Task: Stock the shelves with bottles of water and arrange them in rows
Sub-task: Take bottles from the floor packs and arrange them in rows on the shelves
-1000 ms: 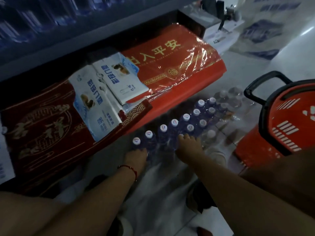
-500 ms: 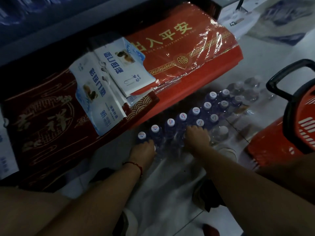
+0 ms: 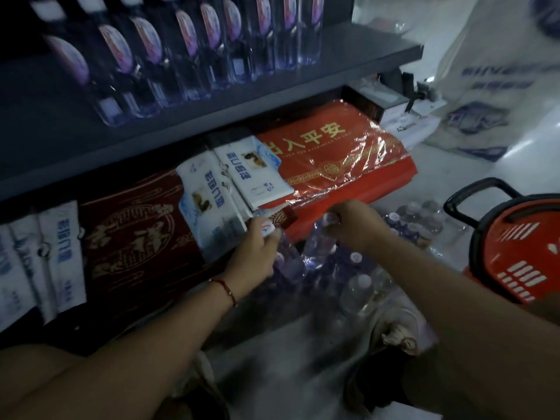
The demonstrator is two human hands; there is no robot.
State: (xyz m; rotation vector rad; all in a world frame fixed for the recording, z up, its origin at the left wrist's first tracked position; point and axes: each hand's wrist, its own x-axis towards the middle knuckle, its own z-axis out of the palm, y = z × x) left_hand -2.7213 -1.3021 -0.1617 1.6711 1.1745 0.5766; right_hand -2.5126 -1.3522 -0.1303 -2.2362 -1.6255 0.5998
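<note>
Left hand (image 3: 257, 253): fingers curled round a tilted water bottle (image 3: 286, 256) just under its white cap. Right hand (image 3: 357, 225): fingertips pinch another bottle's cap (image 3: 330, 219). Below both, the floor pack of bottles (image 3: 357, 277) is dim, blurred, partly covered by the arms.

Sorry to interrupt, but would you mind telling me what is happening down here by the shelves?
A person is crouched on the floor, lifting clear plastic water bottles out of an opened shrink-wrapped pack. The left hand grips one white-capped bottle by its neck, and the right hand holds another bottle at its cap. The dark grey shelf above already carries a row of bottles. A red shopping basket stands at the right.
</note>
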